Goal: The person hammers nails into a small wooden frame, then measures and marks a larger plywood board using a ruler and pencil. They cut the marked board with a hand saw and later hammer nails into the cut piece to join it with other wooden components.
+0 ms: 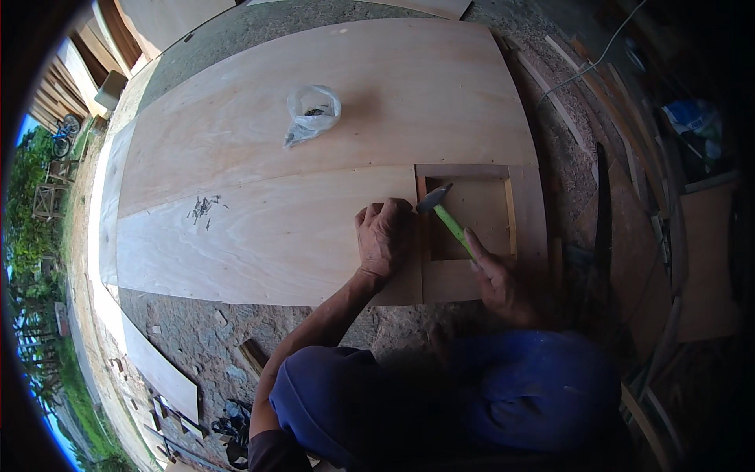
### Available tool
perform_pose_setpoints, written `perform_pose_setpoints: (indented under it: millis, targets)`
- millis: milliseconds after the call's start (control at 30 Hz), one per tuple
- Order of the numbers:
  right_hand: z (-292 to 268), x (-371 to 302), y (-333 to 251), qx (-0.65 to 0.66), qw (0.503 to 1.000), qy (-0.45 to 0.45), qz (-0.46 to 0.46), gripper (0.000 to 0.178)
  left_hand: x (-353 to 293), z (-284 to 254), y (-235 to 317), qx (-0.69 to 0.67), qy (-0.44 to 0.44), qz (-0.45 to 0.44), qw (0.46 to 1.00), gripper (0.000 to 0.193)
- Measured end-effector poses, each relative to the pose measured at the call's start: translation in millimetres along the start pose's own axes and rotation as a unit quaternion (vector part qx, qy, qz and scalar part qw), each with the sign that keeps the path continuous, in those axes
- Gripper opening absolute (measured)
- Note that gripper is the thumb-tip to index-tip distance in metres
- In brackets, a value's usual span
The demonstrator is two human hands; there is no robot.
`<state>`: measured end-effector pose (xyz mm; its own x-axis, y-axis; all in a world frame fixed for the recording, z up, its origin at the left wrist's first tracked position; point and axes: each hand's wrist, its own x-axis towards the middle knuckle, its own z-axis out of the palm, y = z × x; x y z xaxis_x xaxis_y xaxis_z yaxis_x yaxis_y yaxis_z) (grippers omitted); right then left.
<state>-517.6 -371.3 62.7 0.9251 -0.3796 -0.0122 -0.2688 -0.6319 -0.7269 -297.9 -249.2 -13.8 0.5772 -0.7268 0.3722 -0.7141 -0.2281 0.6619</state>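
Observation:
My right hand (503,287) grips a hammer (452,224) by its green handle. The dark hammer head lies over the left edge of a rectangular opening (472,206) in a large plywood panel (259,252). Just left of that edge, my left hand (384,236) rests on the panel with its fingers curled together, close to the hammer head. Whatever the fingers pinch is hidden. A loose pile of nails (206,208) lies on the panel to the left. Farther back stands a clear plastic bag (313,110) with its mouth open and more nails inside.
Wood strips (554,98) and shavings lie on the ground to the right, near a thin cable (602,59). A dark handsaw-like blade (603,208) is beside the panel. Plywood offcuts (161,354) lie at lower left. My blue-clad knees (330,393) are close to the panel's near edge.

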Motion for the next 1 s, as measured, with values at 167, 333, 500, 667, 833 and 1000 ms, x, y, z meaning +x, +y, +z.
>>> perform_pose_setpoints:
  millis: [167,333,500,667,833,1000]
  targets:
    - [-7.4,1.0,-3.0,-0.051,0.998,-0.007,-0.040,0.065,0.3,3.5,-1.4,0.024,0.004,-0.026,0.999,0.023]
    - [-14.1,4.9,-2.1,-0.080,0.995,-0.049,-0.014,0.068,0.8,0.9,3.2,0.014,-0.006,-0.044,0.999,0.023]
    - [-16.8,0.7,-5.1,-0.114,0.991,-0.004,-0.064,0.070,1.8,-2.4,-0.1,-0.026,-0.016,-0.049,0.998,0.034]
    - [-16.1,10.2,-13.4,-0.070,0.995,0.016,-0.076,0.071,-2.1,-3.4,-12.0,-0.063,-0.023,-0.074,0.995,0.039]
    - [-5.2,-2.0,0.3,-0.058,0.995,0.031,-0.070,0.068,-2.8,-6.7,1.5,-0.034,-0.047,-0.042,0.997,0.041]
    - [-6.0,5.8,-13.8,0.005,0.987,0.108,-0.117,0.068,-3.5,-10.4,1.9,-0.037,-0.045,-0.051,0.997,0.043]
